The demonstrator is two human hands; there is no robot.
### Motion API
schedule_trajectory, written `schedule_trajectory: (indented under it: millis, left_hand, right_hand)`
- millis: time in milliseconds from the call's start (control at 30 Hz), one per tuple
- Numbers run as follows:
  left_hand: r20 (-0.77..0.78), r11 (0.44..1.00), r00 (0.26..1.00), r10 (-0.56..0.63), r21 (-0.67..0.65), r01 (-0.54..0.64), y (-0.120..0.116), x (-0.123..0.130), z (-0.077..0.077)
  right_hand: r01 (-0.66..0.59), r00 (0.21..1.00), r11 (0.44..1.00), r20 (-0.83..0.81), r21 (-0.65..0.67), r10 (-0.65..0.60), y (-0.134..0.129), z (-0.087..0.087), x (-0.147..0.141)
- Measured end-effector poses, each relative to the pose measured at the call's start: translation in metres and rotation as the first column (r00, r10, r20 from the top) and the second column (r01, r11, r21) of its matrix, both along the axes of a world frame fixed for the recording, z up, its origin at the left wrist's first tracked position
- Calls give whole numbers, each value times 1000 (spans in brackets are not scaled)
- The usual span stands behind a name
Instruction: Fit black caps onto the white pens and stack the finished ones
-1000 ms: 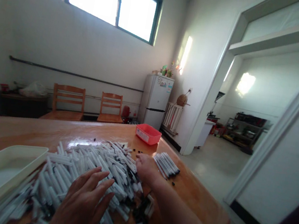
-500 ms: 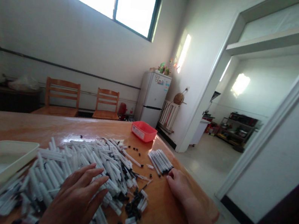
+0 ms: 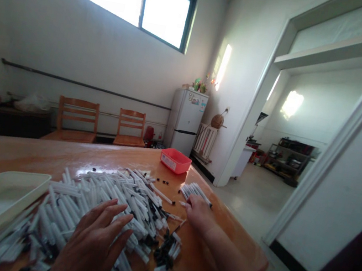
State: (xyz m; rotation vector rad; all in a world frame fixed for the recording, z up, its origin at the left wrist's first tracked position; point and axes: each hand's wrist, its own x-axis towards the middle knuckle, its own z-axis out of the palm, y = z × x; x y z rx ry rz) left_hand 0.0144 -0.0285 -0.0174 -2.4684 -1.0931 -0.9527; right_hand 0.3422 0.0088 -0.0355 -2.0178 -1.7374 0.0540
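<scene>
Tray (image 3: 16,182) lower L of frame, then pen pile (image 3: 102,189) at ctr. L hand (image 3: 94,236) low over pile, fingers loosely spread, nothing visibly held. R of ctr, R hand (image 3: 198,211) fingers curled by a clear bit (image 3: 182,204); can't tell if gripped. Pen row (image 3: 193,189) just beyond. Best: fingertip pinch, don't nudge row. Vs 0.5 s ago: R hand's come L from row's near end; L hand abt same.

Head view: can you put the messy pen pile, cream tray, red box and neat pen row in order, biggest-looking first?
1. Messy pen pile
2. Cream tray, near and cut off by the edge
3. Red box and neat pen row: too alike to rank; the right hand hides part of the row
</scene>
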Motion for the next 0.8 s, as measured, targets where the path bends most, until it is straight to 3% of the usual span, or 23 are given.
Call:
schedule_trajectory:
  millis: [167,300,467,800]
  left_hand:
    - [-11,1000,1000,-2,10,2,0,-1,-1]
    - [-6,1000,1000,6,2,-6,-1,0,-1]
    - [-8,1000,1000,5,-28,-6,-2,2,-2]
    - [-1,1000,1000,-2,-20,2,-1,1,-1]
  right_hand:
    - [-82,996,996,-42,20,83,4,4,-9]
    - [-22,999,999,-39,37,23,2,12,14]
    - [-11,1000,998,16,-64,12,-5,10,37]
    - [-35,995,985,81,-167,49,-16,-3,19]
